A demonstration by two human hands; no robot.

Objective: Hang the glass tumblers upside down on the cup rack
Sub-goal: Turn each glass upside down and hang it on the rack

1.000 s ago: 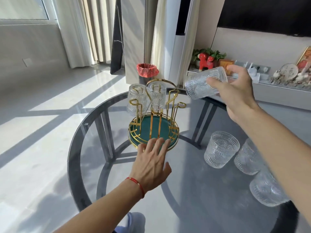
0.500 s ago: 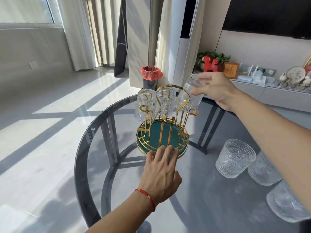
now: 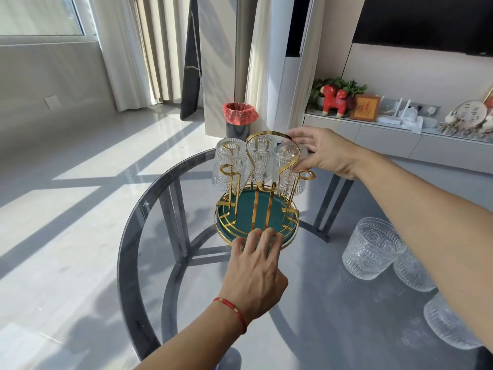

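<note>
A gold wire cup rack [image 3: 266, 137] on a round green tray [image 3: 241, 212] stands on the glass table. Three ribbed glass tumblers hang upside down on its far pegs: left [image 3: 229, 166], middle [image 3: 260, 162] and right [image 3: 289, 174]. My right hand [image 3: 322, 153] reaches in from the right, its fingers and thumb closed on the right tumbler's upturned base. My left hand [image 3: 256, 268] lies flat with its fingertips on the tray's front rim. Near pegs [image 3: 306, 174] are bare. Three more tumblers stand upright at the right: [image 3: 373, 249], [image 3: 413, 273], [image 3: 450, 327].
The round glass table has a dark rim [image 3: 128, 236] and dark legs visible beneath. Behind it stand a bin with a red liner [image 3: 240, 121] and a low sideboard [image 3: 386, 134] with a red horse figurine [image 3: 336, 100]. My right forearm passes over the upright tumblers.
My right hand carried the tumbler leftwards and down, turned it over and set it on the rack's right back peg. My left hand stayed on the tray's rim.
</note>
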